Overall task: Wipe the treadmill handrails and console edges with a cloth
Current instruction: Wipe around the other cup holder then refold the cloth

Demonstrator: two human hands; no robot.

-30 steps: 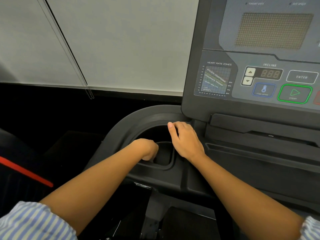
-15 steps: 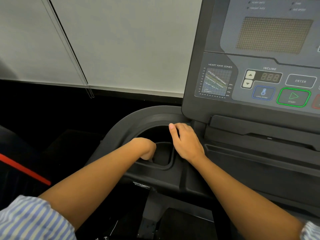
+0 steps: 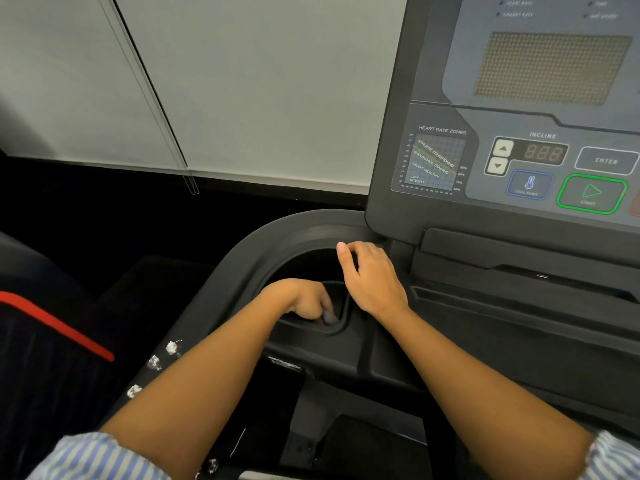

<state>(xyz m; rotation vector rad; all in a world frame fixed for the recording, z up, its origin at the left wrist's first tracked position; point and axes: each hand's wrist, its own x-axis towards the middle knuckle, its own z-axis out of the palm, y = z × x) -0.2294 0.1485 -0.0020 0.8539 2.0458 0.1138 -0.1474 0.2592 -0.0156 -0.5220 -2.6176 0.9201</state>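
Your left hand (image 3: pixel 304 299) is down inside the cup holder (image 3: pixel 239 271), the moulded pocket at the left end of the treadmill's dark dash. Its fingers are curled downward toward the pocket floor. A small grey patch (image 3: pixel 330 318) shows at the fingertips. It may be the cloth, but too little of it is visible to confirm, and I cannot tell whether the hand grips it or only presses on it.

Your right hand (image 3: pixel 372 282) sits on the right wall of the same cup holder, just beside your left hand but apart from it. The thumb lies along the inner edge and the fingers bend over the top of the wall, holding it. No cloth is visible in this hand.

The console (image 3: pixel 391 140) stands upright just behind and to the right of your right hand, its lower left corner near your knuckles without touching them. On its face are the heart rate zones chart (image 3: pixel 436 161), the incline readout (image 3: pixel 543 153) and the green start button (image 3: pixel 592 194). A reading ledge (image 3: pixel 519 251) runs below it.

Three pale smudges (image 3: pixel 154 362) mark the dark surface left of your left forearm. A red stripe (image 3: pixel 59 327) crosses a dark object at far left. Striped sleeves (image 3: pixel 97 455) are pushed up above both forearms.
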